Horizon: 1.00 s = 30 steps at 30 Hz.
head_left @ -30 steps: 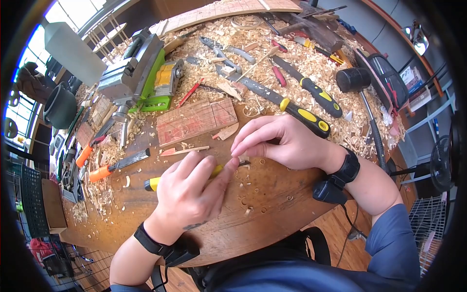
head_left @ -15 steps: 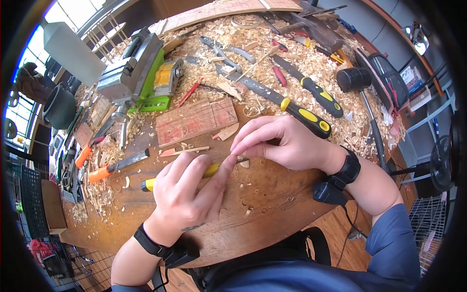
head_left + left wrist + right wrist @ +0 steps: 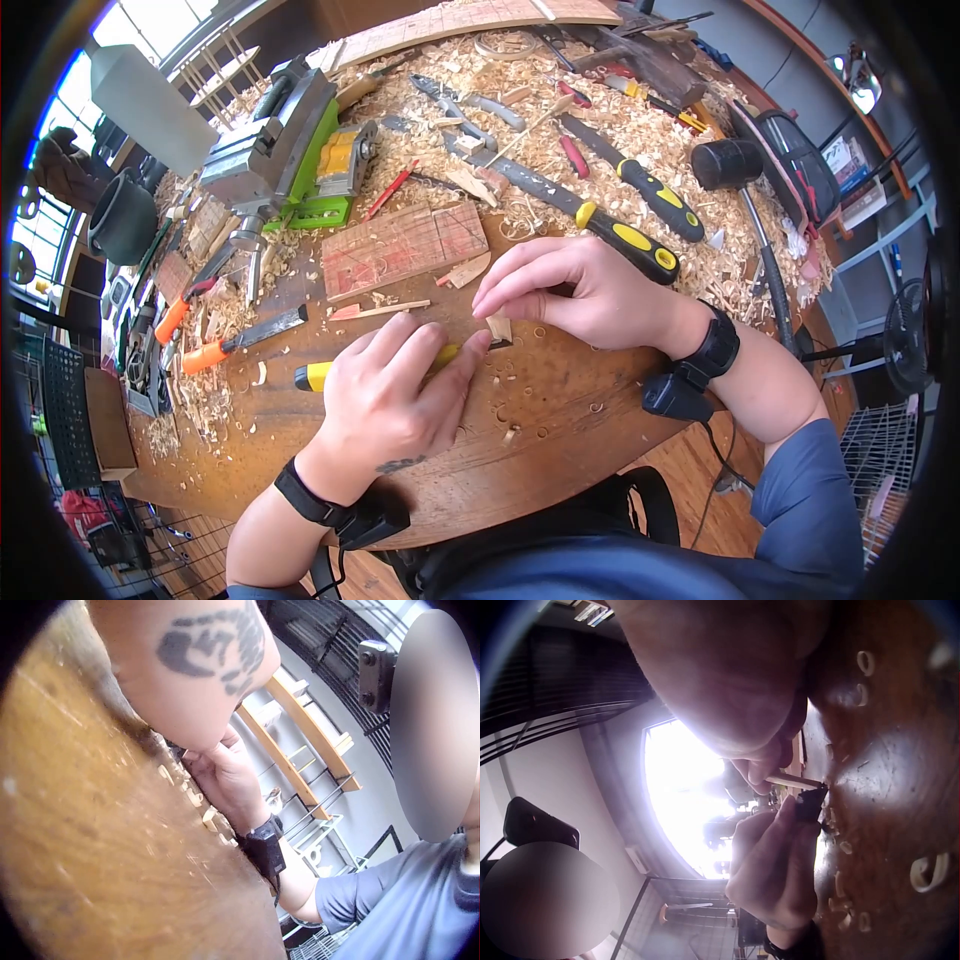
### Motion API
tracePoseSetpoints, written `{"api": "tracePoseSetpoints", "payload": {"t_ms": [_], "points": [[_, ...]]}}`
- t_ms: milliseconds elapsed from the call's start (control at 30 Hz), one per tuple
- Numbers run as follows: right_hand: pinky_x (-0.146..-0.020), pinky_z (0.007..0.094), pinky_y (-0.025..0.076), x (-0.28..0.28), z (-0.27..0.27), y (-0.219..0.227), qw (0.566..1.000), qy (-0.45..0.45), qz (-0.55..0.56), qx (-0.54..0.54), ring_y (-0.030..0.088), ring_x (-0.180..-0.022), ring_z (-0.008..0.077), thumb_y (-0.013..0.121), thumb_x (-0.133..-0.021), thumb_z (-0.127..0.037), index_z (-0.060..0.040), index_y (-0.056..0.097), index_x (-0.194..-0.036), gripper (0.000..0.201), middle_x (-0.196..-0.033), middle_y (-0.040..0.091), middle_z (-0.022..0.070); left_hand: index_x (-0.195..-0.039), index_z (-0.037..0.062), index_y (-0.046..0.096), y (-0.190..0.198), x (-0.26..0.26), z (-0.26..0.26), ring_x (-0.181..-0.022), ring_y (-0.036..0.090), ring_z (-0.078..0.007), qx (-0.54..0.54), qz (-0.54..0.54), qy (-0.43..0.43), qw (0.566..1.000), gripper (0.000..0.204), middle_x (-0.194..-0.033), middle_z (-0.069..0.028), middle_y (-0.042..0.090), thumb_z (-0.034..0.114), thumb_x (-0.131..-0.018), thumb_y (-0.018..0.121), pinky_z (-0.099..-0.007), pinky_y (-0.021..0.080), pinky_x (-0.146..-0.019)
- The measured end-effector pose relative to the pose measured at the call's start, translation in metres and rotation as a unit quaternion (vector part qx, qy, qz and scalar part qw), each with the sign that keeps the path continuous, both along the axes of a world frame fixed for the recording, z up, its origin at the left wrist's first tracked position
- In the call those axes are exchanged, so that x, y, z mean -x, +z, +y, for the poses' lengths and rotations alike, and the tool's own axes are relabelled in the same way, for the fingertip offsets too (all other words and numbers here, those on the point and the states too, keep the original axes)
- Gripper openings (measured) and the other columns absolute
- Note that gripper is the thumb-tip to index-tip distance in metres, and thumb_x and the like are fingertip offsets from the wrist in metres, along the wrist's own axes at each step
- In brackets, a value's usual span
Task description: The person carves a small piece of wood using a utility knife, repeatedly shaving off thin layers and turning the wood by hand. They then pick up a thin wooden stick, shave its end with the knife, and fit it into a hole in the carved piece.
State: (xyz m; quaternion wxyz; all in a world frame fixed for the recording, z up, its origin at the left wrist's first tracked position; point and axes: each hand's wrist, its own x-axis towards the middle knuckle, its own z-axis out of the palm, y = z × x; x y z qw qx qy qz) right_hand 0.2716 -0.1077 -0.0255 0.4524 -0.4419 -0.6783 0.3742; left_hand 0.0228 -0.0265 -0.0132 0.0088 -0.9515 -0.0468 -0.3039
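The left hand (image 3: 395, 395) curls round a yellow and black handled knife (image 3: 316, 377) near the bench's front, its dark blade tip (image 3: 502, 343) showing past the fingers. Between thumb and fingers the right hand (image 3: 590, 295) pinches a small pale wood piece (image 3: 498, 325), which stands against the blade. In the right wrist view the wood piece (image 3: 795, 781) slants down from the right hand (image 3: 727, 690) to the dark blade (image 3: 811, 804) beside the left hand (image 3: 776, 870). The left wrist view shows the right hand (image 3: 232, 780) beyond the left hand (image 3: 191, 667), whose fingers are hidden.
Behind the hands lie a red-marked board (image 3: 400, 250), a thin stick (image 3: 385, 309) and rasps with a yellow-black handle (image 3: 635, 245). An orange-handled chisel (image 3: 262, 332) is at left, a vise (image 3: 250, 165) behind it. Shavings (image 3: 650, 150) cover the back; a mallet (image 3: 726, 163) stands right.
The left thumb has shifted slightly down and right from the right fingertips, and more of the pale wood piece and blade shows. The right hand has barely moved.
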Motion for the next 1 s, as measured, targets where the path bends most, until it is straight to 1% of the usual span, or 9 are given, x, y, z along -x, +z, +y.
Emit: {"api": "tracePoseSetpoints", "payload": {"t_ms": [67,167,233,267,333,433,667,767,1000], "points": [[-0.097,0.0329,0.06,0.0,0.001,-0.001,1.0,0.0,-0.008,-0.009,0.074,-0.112,0.0201,0.07,-0.099,0.009,-0.0038,0.083,-0.116,0.025,-0.118,0.078,0.008,-0.102,0.0085,0.086,0.0,0.0,0.001,-0.069,0.056,-0.0178,0.0,-0.001,-0.002,1.0,0.022,-0.083,-0.0025,0.054,0.008,-0.08,0.083,-0.0326,0.044,-0.051],[-0.096,0.0328,0.06,-0.001,0.0,0.001,1.0,0.002,-0.019,-0.008,0.074,-0.11,0.0199,0.073,-0.098,0.006,-0.0038,0.083,-0.116,0.023,-0.117,0.078,0.0079,-0.104,0.009,0.086,0.002,0.001,0.001,-0.068,0.056,-0.0178,0.008,-0.007,-0.004,1.0,0.027,-0.085,-0.003,0.056,0.008,-0.077,0.082,-0.0321,0.045,-0.051],[-0.095,0.0327,0.06,-0.001,0.0,0.001,1.0,0.002,-0.021,0.002,0.074,-0.109,0.0198,0.074,-0.098,0.004,-0.0038,0.083,-0.116,0.022,-0.117,0.078,0.0079,-0.107,0.0086,0.087,0.004,0.002,0.001,-0.068,0.057,-0.0182,0.004,-0.041,0.01,0.999,0.037,-0.088,-0.0046,0.06,0.008,-0.071,0.081,-0.0311,0.045,-0.052],[-0.094,0.0327,0.06,-0.001,0.001,0.0,1.0,0.004,-0.013,-0.003,0.074,-0.108,0.0195,0.075,-0.098,0.003,-0.0038,0.083,-0.116,0.021,-0.116,0.078,0.0078,-0.107,0.0086,0.087,0.005,0.003,0.001,-0.068,0.057,-0.0182,0.005,-0.041,0.009,0.999,0.037,-0.088,-0.0046,0.06,0.008,-0.071,0.081,-0.0311,0.045,-0.052],[-0.094,0.0327,0.06,0.0,0.002,-0.001,1.0,0.006,-0.005,-0.009,0.074,-0.107,0.0193,0.076,-0.098,0.002,-0.0038,0.083,-0.116,0.02,-0.116,0.078,0.0078,-0.11,0.0072,0.087,0.006,0.004,0.003,-0.068,0.059,-0.0191,-0.015,-0.052,0.017,0.998,0.045,-0.092,-0.0067,0.063,0.008,-0.065,0.079,-0.0306,0.046,-0.053],[-0.094,0.0327,0.06,0.001,0.001,0.001,1.0,0.004,-0.003,0.001,0.074,-0.106,0.019,0.076,-0.099,0.002,-0.0035,0.083,-0.115,0.019,-0.115,0.078,0.0075,-0.111,0.0059,0.086,0.007,0.003,0.004,-0.071,0.061,-0.02,-0.036,-0.07,0.015,0.997,0.047,-0.092,-0.0077,0.063,0.007,-0.064,0.079,-0.0311,0.047,-0.053],[-0.093,0.0326,0.06,0.002,0.001,0.0,1.0,0.004,0.008,0.003,0.074,-0.106,0.0187,0.075,-0.099,0.002,-0.0033,0.083,-0.115,0.019,-0.115,0.077,0.0071,-0.112,0.0053,0.086,0.008,0.004,0.003,-0.071,0.061,-0.0203,-0.037,-0.06,0.015,0.997,0.048,-0.092,-0.0077,0.062,0.007,-0.065,0.078,-0.0315,0.048,-0.053],[-0.093,0.0328,0.059,0.002,0.0,-0.001,1.0,-0.001,0.004,-0.002,0.073,-0.106,0.0188,0.076,-0.098,0.002,-0.004,0.084,-0.115,0.019,-0.114,0.078,0.0067,-0.111,0.0053,0.086,0.01,0.005,0.001,-0.07,0.06,-0.0196,-0.015,-0.039,0.019,0.999,0.047,-0.09,-0.0062,0.061,0.007,-0.065,0.079,-0.0314,0.047,-0.052],[-0.094,0.0331,0.059,0.003,0.0,-0.003,1.0,-0.013,-0.009,-0.014,0.073,-0.106,0.0183,0.077,-0.098,0.0,-0.006,0.084,-0.114,0.019,-0.114,0.078,0.0055,-0.104,0.0078,0.086,0.0,0.005,-0.002,-0.066,0.055,-0.0169,0.003,0.005,0.001,1.0,0.031,-0.086,-0.0026,0.058,0.008,-0.073,0.082,-0.0306,0.044,-0.051]]}}
